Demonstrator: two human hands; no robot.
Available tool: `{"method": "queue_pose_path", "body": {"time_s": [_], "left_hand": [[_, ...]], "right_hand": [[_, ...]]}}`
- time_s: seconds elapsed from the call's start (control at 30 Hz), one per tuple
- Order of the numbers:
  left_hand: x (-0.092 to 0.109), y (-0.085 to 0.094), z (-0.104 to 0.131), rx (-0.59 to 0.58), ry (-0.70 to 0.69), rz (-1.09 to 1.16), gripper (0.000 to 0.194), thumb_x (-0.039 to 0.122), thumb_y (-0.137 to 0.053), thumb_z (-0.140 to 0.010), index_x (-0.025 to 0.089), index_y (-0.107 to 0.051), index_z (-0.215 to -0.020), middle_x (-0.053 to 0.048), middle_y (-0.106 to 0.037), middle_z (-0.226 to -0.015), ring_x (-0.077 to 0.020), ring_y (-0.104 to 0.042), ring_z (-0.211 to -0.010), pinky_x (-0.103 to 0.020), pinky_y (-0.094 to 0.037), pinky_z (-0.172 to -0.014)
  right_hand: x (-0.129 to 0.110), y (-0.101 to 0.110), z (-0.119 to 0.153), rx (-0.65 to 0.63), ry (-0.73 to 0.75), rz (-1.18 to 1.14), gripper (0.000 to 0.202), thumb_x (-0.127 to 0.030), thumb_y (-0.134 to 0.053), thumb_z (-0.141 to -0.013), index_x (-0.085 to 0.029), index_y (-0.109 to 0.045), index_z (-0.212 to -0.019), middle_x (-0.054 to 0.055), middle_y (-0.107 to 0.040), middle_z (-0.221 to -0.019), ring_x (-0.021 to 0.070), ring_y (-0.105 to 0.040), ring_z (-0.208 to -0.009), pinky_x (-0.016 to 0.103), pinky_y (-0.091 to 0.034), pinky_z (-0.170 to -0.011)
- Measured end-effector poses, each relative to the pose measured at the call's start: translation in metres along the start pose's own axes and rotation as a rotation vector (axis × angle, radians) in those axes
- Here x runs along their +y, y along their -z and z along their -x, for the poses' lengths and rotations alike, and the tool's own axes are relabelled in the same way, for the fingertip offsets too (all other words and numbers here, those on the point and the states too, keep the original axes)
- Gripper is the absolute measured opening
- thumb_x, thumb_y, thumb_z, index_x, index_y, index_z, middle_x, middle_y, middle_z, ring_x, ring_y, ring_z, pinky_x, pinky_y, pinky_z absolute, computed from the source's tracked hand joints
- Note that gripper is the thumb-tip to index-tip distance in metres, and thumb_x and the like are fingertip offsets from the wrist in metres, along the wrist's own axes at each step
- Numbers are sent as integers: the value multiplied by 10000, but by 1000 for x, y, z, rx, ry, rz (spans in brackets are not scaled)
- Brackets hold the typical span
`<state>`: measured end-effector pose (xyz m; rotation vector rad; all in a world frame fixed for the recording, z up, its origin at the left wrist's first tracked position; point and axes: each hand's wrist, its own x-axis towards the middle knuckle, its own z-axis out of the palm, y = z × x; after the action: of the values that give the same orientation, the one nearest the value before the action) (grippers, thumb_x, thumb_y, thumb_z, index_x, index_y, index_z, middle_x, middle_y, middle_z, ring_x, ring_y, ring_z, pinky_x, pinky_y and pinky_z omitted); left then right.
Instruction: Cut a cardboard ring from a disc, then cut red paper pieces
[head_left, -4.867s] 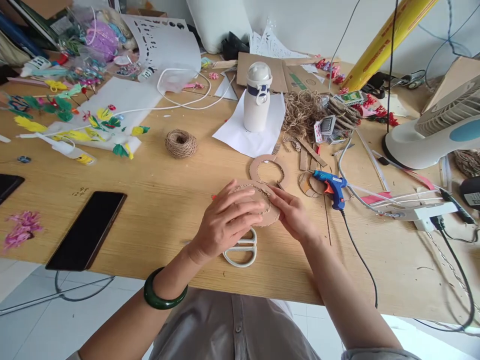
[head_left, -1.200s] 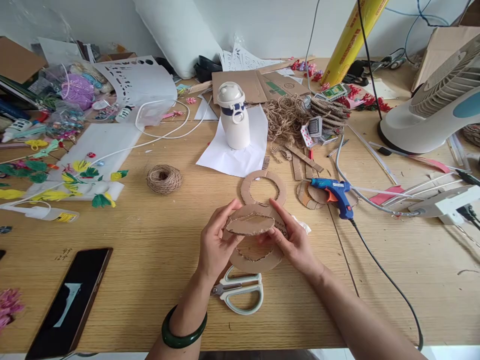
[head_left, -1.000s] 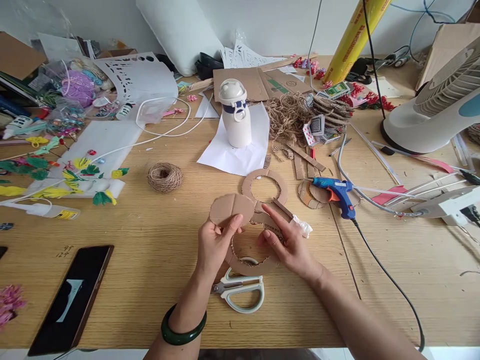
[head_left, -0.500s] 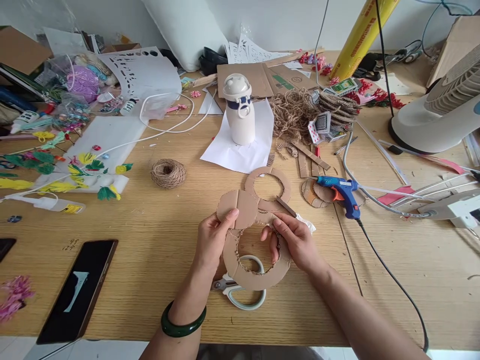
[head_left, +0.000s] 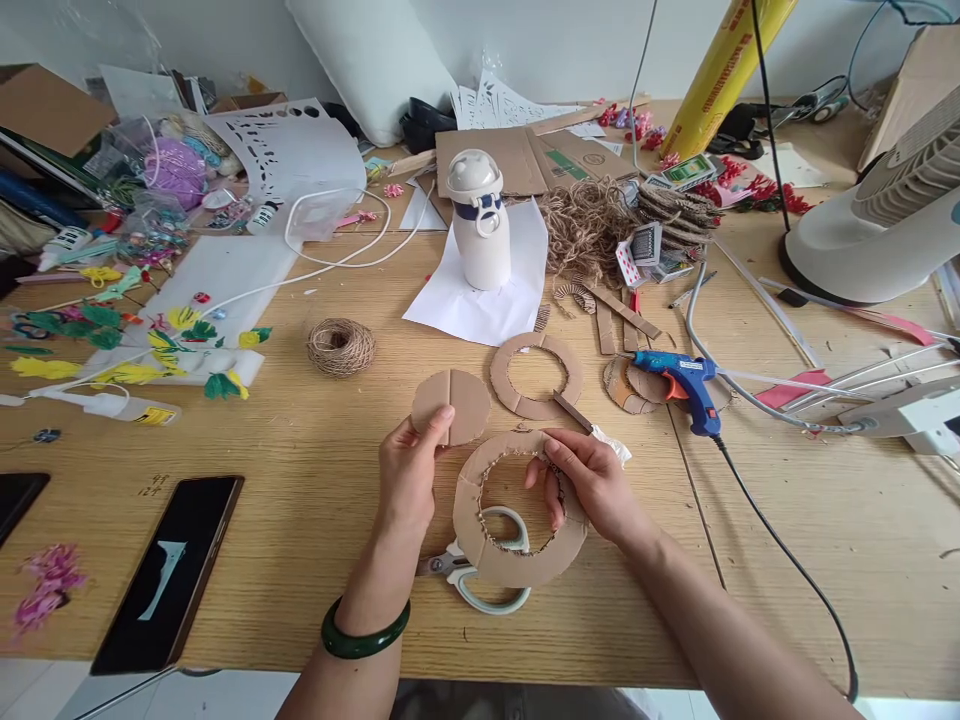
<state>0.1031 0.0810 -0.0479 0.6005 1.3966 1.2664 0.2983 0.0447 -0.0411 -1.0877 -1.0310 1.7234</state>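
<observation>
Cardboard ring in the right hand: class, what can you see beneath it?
Scissors, wooden tabletop and right-hand fingers. One handle loop shows partly through the hole, the other partly below the rim. The cardboard ring covers parts of both loops.

- Cardb. disc: in L hand, mid table, nr front.
- Big ring: in R hand, just R of disc & a bit in front.
- Scissors: on table, partly under big ring.
- Other ring: on table, behind big ring, R of disc.
- Glue gun: R of other ring, partly over cardb. bits.
- Bottle: on paper sheet, behind both rings.
- Twine ball: L of paper sheet.
- Messy twine: R of bottle.
- Fan: far R, behind glue gun.
- Phone: front L, nr table edge.
- Yarn: bk L.
</observation>
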Motion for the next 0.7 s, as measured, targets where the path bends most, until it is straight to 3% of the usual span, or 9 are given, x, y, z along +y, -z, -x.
{"method": "queue_pose_path", "body": {"time_s": [0.2, 0.37, 0.43, 0.5, 0.6, 0.63, 0.7], "left_hand": [[9, -3, 1, -36, -84, 107, 321, 396, -829, -669, 158, -709, -848, -24, -738, -864, -165, -674, -750, -331, -570, -750], [32, 4, 13, -52, -81, 237, 267, 341, -834, -669, 172, -683, -809, 5, -718, -836, -148, -690, -741, -331, -590, -753], [38, 7, 21, -82, -56, 226, 265, 330, -836, -672, 172, -697, -832, -3, -727, -859, -142, -683, -742, -318, -598, -732], [38, 10, 30, -120, -45, 172, 260, 331, -837, -676, 163, -705, -823, -19, -737, -876, -150, -678, -755, -322, -607, -724], [29, 11, 43, -186, -57, 34, 282, 365, -831, -690, 150, -718, -833, -39, -746, -894, -183, -685, -804, -335, -615, -736], [25, 11, 47, -215, -59, -25, 308, 387, -822, -702, 149, -725, -870, -47, -749, -920, -194, -691, -824, -335, -613, -744], [17, 8, 55, -300, -44, -141, 383, 435, -804, -721, 147, -728, -961, -65, -754, -969, -218, -703, -854, -331, -608, -750]], "right_hand": [[1, 4, -3, 71, -27, -55, 305, -533, -573, -906, -231, -612, -918, 10, -744, -801, 126, -563, -370, 271, -390, -371], [7, -3, -2, 13, -4, 158, 387, -565, -449, -944, -235, -597, -806, 5, -676, -636, 156, -577, -415, 302, -469, -418], [9, -10, -1, 59, 52, 248, 365, -541, -480, -933, -224, -619, -815, 34, -687, -687, 188, -630, -543, 339, -529, -524], [8, -16, 1, 156, 139, 358, 278, -476, -580, -890, -210, -664, -885, 80, -713, -857, 243, -656, -825, 408, -551, -759], [-2, -20, 5, 279, 274, 502, 236, -378, -624, -866, -209, -691, -1015, 108, -675, -1125, 283, -536, -1124, 477, -425, -1017], [-6, -21, 7, 292, 311, 526, 239, -370, -609, -877, -214, -687, -1040, 100, -664, -1140, 270, -534, -1112, 463, -433, -1009], [-14, -22, 11, 253, 305, 457, 239, -393, -619, -874, -224, -670, -1035, 65, -668, -1038, 220, -590, -946, 382, -524, -849]]}}
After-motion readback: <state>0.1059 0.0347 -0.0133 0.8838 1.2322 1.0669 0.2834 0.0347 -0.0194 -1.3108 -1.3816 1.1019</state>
